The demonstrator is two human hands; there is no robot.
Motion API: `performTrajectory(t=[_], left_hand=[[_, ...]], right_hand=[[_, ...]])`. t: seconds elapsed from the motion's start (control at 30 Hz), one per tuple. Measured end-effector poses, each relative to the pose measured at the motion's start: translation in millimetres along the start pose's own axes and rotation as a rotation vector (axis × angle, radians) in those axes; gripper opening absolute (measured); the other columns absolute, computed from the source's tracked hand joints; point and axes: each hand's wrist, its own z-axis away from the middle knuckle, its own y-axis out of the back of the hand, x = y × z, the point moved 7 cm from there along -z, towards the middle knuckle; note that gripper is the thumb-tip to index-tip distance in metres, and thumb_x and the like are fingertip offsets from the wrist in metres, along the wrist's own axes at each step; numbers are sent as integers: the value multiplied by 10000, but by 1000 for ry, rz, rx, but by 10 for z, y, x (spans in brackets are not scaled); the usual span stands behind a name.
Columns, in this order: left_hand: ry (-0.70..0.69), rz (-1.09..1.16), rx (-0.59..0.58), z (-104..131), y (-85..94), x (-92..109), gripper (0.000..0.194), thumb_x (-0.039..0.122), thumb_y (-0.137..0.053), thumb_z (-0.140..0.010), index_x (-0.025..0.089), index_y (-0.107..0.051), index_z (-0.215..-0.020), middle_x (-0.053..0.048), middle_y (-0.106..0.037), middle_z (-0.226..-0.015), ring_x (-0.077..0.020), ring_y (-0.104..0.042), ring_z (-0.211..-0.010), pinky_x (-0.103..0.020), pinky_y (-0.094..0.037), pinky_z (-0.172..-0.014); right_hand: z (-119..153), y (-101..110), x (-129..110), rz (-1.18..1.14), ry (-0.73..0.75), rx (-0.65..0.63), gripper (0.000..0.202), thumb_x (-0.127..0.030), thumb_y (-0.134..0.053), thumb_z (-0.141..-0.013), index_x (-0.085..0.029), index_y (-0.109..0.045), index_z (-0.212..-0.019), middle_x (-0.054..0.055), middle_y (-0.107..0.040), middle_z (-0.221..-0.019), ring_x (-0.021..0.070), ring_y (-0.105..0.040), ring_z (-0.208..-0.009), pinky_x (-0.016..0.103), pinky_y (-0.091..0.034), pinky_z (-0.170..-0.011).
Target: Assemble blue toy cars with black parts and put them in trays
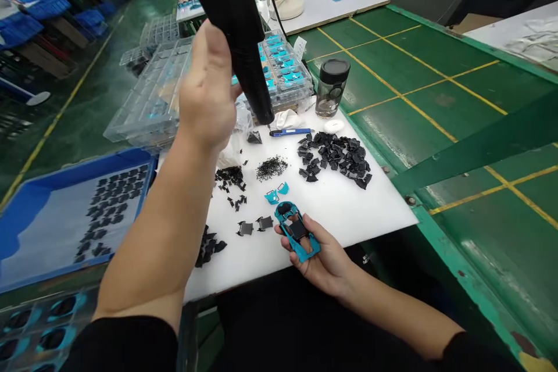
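Observation:
My left hand (207,90) is wrapped round a black electric screwdriver (239,35), raised over the white tabletop. Its tip points down, close to a blue pen (291,132). Low at the front edge, my right hand (325,256) grips a teal toy car body (300,235) with black parts in it, fingers beneath and thumb at its side. Just beyond the body lie two small teal pieces (277,193). Two dark grey parts (254,226) rest to its left. Farther back is a heap of tiny black screws (272,167), with the driver tip above and behind it.
Black plastic parts (337,157) are piled at right, with smaller black pieces (230,179) at left. A dark-lidded cup (332,88) stands behind. Clear cases (285,64) hold teal parts. A blue-rimmed tray (47,185) sits at left; a fan (288,6) stands farther back.

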Motion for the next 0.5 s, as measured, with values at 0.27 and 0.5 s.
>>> performTrajectory(t=[0.27, 0.5], left_hand=[[91, 131, -107, 367, -179, 257, 518, 477, -821, -751, 171, -625, -1120, 14, -595, -842, -158, -664, -839, -280, -568, -706], [173, 335, 182, 625, -446, -65, 505, 709, -620, -819, 217, -600, -931, 27, -551, -587, -133, -553, -483, -284, -434, -496]], right_hand=[[125, 131, -290, 43, 242, 181, 259, -399, -720, -880, -215, -674, -1056, 68, -751, -1077, 148, -720, -815, 199, -577, -593], [109, 271, -522, 63, 376, 205, 288, -411, -753, -846, -228, -663, -1049, 62, -751, -1102, 148, -718, -827, 194, -574, -588]])
